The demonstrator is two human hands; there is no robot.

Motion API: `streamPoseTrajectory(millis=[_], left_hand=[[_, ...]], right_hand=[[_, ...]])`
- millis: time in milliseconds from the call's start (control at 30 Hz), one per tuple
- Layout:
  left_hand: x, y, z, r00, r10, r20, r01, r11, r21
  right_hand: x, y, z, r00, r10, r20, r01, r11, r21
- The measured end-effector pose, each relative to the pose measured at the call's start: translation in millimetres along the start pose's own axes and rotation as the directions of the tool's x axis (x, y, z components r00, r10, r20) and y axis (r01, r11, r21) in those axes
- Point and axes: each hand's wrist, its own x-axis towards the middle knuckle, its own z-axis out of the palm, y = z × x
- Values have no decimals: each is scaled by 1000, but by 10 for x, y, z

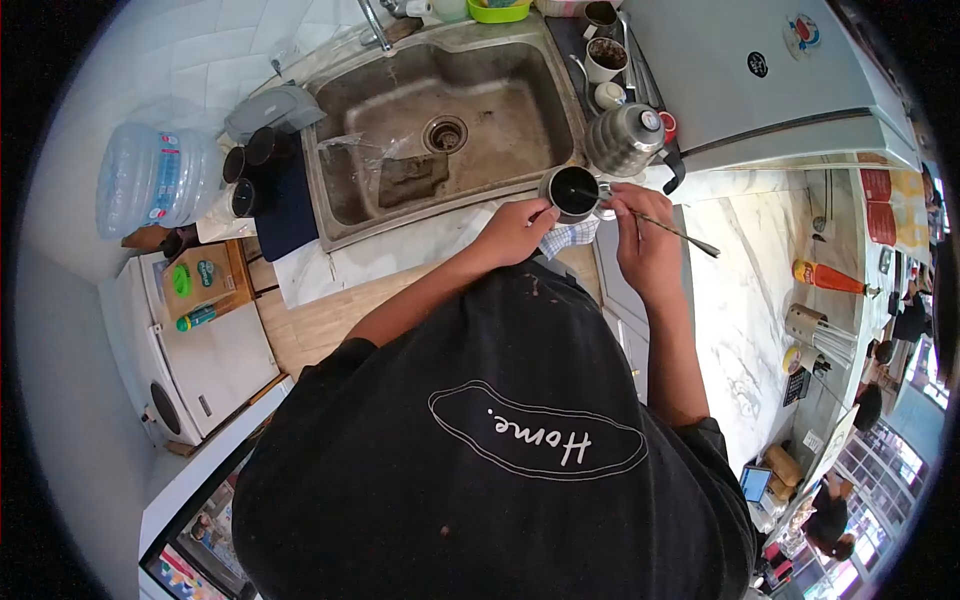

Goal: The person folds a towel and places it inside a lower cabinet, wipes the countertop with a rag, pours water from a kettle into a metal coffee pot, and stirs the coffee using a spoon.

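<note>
My left hand [515, 232] is closed around the left side of a metal cup [557, 210] with dark contents, at the sink's front right corner. On the cup's other side, my right hand [648, 240] pinches a long thin metal spoon [690, 240]. One end of the spoon reaches over the cup, and its wider end points away to the right. A gooseneck kettle [622, 140] stands just behind the cup. Below the cup, a checked cloth [568, 238] shows at the counter edge, partly hidden by my hands.
The steel sink [480, 190] lies in front of me, with a dark flat piece [413, 180] and clear plastic inside. A cup of dark grounds [606, 58] stands behind the kettle. At right is a fridge [740, 100]; at left, dark cups [268, 148] and a water bottle [150, 180].
</note>
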Motion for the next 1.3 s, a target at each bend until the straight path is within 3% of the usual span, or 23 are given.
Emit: streamPoseTrajectory(millis=[100, 333, 567, 733, 900, 1033, 1267, 1300], left_hand=[[17, -37, -12, 1000, -5, 24, 5, 1000, -23], [47, -57, -24, 999, -9, 32, 10, 1000, -21], [23, -42, -39, 1000, -11, 17, 12, 999, -50], [25, -27, -22, 1000, -8, 10, 8, 999, 31], [8, 24, -54, 1000, -26, 5, 26, 999, 38], [36, -75, 32, 998, 21, -58, -21, 1000, -2], [5, 32, -48, 999, -52, 2, 52, 998, 31], [10, 25, -42, 999, -54, -5, 54, 998, 28]], right_hand=[[7, 29, -8, 998, 60, -31, -61, 998, -35], [49, -74, 70, 999, -27, -17, 27, 1000, 2], [6, -39, -14, 1000, -9, 2, 9, 998, -61], [33, -10, 93, 999, -16, -39, 14, 998, -54], [-58, 54, -31, 996, 88, -22, -89, 995, -45], [-15, -82, 74, 998, -69, -12, 69, 998, -1], [-73, 76, -27, 992, 123, -34, -123, 992, 16], [-84, 81, -46, 996, 90, -13, -90, 996, 0]])
